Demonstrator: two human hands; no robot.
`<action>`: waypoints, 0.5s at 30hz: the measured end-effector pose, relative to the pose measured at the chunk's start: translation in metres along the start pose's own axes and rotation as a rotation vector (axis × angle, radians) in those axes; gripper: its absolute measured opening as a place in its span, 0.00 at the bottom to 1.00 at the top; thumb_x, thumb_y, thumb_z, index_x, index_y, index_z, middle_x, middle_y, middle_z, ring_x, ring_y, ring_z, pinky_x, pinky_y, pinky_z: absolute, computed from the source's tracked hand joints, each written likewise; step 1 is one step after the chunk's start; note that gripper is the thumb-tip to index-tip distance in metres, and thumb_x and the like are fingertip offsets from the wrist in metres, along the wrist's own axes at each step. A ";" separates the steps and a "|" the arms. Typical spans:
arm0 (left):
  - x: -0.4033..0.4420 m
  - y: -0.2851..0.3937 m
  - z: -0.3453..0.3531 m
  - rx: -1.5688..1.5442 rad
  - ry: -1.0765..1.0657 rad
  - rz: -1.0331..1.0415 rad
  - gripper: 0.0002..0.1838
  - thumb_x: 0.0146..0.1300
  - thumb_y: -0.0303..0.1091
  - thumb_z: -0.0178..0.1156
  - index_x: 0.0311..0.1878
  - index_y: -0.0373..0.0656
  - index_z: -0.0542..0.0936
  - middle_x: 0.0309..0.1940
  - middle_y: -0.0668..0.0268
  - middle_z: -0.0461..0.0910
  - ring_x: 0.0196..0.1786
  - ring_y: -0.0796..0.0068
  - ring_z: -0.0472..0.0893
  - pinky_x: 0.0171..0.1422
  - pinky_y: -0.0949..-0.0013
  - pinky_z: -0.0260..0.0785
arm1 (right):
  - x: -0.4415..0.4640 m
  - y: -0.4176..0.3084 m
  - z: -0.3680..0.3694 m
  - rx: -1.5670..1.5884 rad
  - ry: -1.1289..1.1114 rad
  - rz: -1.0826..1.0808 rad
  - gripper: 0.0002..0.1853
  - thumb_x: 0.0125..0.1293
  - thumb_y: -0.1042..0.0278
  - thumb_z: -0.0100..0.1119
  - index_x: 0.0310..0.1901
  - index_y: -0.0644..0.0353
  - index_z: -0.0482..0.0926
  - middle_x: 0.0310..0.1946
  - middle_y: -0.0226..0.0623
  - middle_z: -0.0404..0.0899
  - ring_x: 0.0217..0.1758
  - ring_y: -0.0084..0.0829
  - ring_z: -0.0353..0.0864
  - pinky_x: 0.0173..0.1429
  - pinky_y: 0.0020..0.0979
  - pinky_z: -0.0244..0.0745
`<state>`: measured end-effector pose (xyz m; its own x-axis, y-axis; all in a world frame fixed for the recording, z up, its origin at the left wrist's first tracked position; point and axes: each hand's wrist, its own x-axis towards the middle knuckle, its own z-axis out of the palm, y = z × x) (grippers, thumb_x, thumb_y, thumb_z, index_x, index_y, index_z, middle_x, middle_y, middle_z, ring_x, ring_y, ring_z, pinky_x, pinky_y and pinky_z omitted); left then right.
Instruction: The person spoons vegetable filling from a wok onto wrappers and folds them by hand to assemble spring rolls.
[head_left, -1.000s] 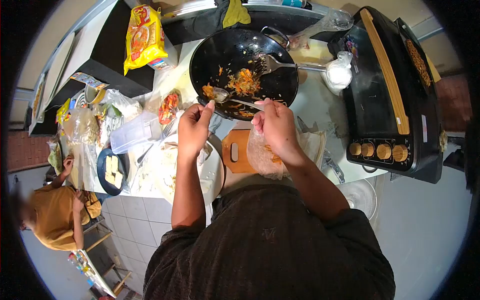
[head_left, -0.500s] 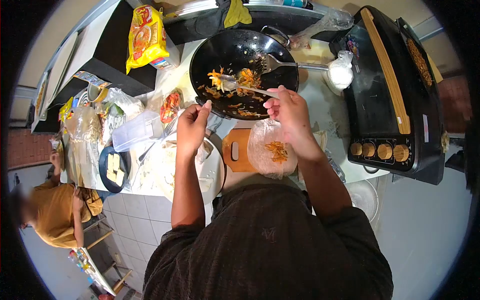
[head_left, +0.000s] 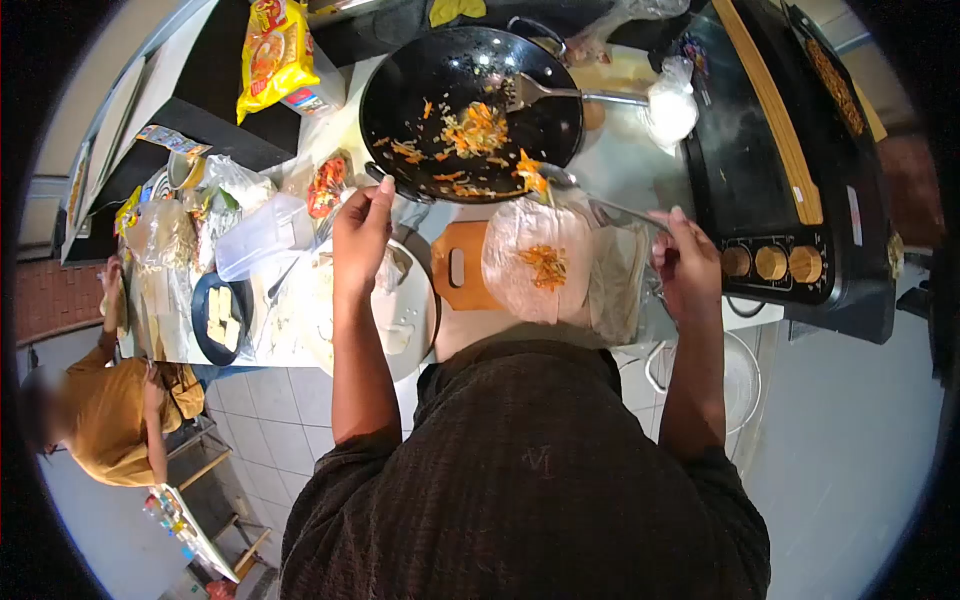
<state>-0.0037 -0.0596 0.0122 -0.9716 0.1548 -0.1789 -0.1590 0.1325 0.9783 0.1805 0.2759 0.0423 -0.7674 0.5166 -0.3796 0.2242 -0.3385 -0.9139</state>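
My right hand (head_left: 688, 262) is closed on the handle of a metal spoon (head_left: 610, 207). Shredded orange filling (head_left: 531, 174) sits at the spoon's bowl, over the near right rim of the black wok (head_left: 400, 95). More filling (head_left: 474, 130) lies inside the wok, where a slotted spatula (head_left: 560, 93) rests. Close to the wok's near left handle, my left hand (head_left: 362, 222) has its fingers pressed together; whether they grip the handle is unclear. A thin round wrapper (head_left: 510, 262) with a small heap of filling (head_left: 545, 266) lies on the wooden board (head_left: 462, 236).
To the right stands a black oven (head_left: 780, 150), with a tied white bag (head_left: 672, 112) beside it. At left are a clear container (head_left: 262, 238), a dark dish of pale pieces (head_left: 208, 330) and a yellow noodle pack (head_left: 275, 60). Another person (head_left: 115, 415) is at the far left.
My right hand has moved right and toward me, carrying the spoon with filling from the wok's middle to its near right rim. The view has shifted slightly.
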 end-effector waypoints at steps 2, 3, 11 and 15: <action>-0.007 -0.004 0.001 0.009 0.018 -0.033 0.18 0.72 0.49 0.61 0.37 0.41 0.79 0.22 0.79 0.65 0.23 0.88 0.60 0.27 0.79 0.51 | -0.021 0.010 -0.014 0.008 0.046 0.057 0.20 0.78 0.54 0.51 0.49 0.65 0.81 0.23 0.26 0.75 0.24 0.17 0.70 0.29 0.22 0.64; -0.011 -0.005 0.003 0.023 0.031 -0.049 0.19 0.72 0.49 0.60 0.40 0.40 0.81 0.22 0.79 0.65 0.23 0.89 0.60 0.26 0.79 0.50 | -0.028 0.019 -0.022 0.009 0.051 0.060 0.20 0.78 0.54 0.51 0.49 0.65 0.81 0.23 0.26 0.75 0.24 0.17 0.70 0.29 0.22 0.64; -0.035 -0.013 0.007 0.059 -0.002 -0.119 0.21 0.72 0.49 0.60 0.40 0.36 0.82 0.23 0.76 0.72 0.25 0.87 0.65 0.29 0.78 0.56 | -0.067 0.081 -0.031 -0.219 0.113 -0.038 0.19 0.80 0.60 0.46 0.47 0.68 0.81 0.24 0.30 0.79 0.26 0.18 0.73 0.33 0.24 0.71; -0.041 -0.016 0.010 0.082 0.005 -0.104 0.22 0.73 0.49 0.59 0.46 0.35 0.81 0.21 0.80 0.65 0.23 0.89 0.61 0.27 0.79 0.50 | -0.082 0.088 -0.033 -0.588 0.015 -0.297 0.15 0.78 0.67 0.46 0.50 0.68 0.82 0.28 0.37 0.83 0.31 0.23 0.82 0.41 0.28 0.79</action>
<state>0.0405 -0.0582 0.0025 -0.9515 0.1307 -0.2786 -0.2449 0.2269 0.9426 0.2828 0.2298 -0.0121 -0.8400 0.5338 -0.0969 0.2978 0.3042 -0.9049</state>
